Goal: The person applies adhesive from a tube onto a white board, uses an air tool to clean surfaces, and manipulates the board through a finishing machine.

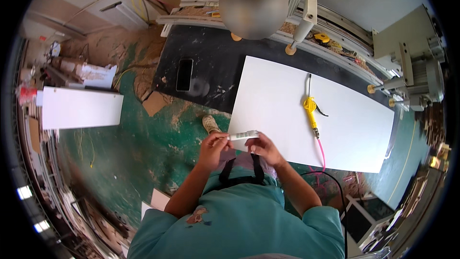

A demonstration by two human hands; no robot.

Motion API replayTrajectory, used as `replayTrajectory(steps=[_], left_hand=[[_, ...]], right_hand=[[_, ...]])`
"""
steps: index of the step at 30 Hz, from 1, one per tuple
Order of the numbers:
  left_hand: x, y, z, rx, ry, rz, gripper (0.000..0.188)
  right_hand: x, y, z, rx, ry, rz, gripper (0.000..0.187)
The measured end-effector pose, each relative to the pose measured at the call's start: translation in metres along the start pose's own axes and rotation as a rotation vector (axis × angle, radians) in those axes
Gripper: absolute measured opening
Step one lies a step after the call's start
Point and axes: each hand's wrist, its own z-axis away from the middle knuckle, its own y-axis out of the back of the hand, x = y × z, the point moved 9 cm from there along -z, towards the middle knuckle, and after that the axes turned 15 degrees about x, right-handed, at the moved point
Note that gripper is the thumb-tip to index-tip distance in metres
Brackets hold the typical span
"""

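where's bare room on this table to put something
On the white board: right of the yellow air gun to the board's right edge, and left of the gun. On the black table: between phone and board. Crowded: the rear rail, with tape measure and debris.

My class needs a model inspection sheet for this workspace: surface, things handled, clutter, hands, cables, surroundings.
Surface: black tabletop, marked with pale scuffs; large white board on it.
Things handled: slim white item with dark markings.
Clutter: phone on the black area; yellow blow gun on the board.
Hands: left hand pinches the item's left end; right hand is at its right end, grip unclear.
Cables: pink hose from the blow gun; black cable at right.
Surroundings: green floor with scattered debris; machine frame beyond the table.
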Motion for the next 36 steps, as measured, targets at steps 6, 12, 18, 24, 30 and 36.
replayTrajectory(steps=[6, 12, 18, 24, 30, 36], left_hand=[[0.040, -0.018, -0.028, -0.377, -0.333, -0.554, 0.011], [0.101, -0.002, -0.045, -0.779, -1.039, -0.726, 0.015], [0.103, 0.012, -0.046, -1.166, -0.929, -0.609, 0.016], [0.107, 0.026, -0.004, -1.264, -0.932, -0.417, 0.011], [0.105, 0.059, 0.057, -1.556, -0.806, -0.399, 0.023], [0.072, 0.114, 0.040, -1.542, -0.468, -0.565, 0.041]], right_hand=[[0.027, -0.057, -0.016, 0.383, 0.024, -0.692, 0.025], [0.044, -0.123, -0.017, 0.757, 0.027, -0.801, 0.015], [0.048, -0.181, 0.006, 0.866, 0.201, -0.791, 0.016], [0.036, -0.207, 0.050, 1.032, 0.388, -0.799, 0.013], [0.065, -0.276, 0.111, 0.999, 0.665, -1.040, 0.020], [0.146, -0.332, 0.174, 1.354, 0.793, -1.185, 0.019]])
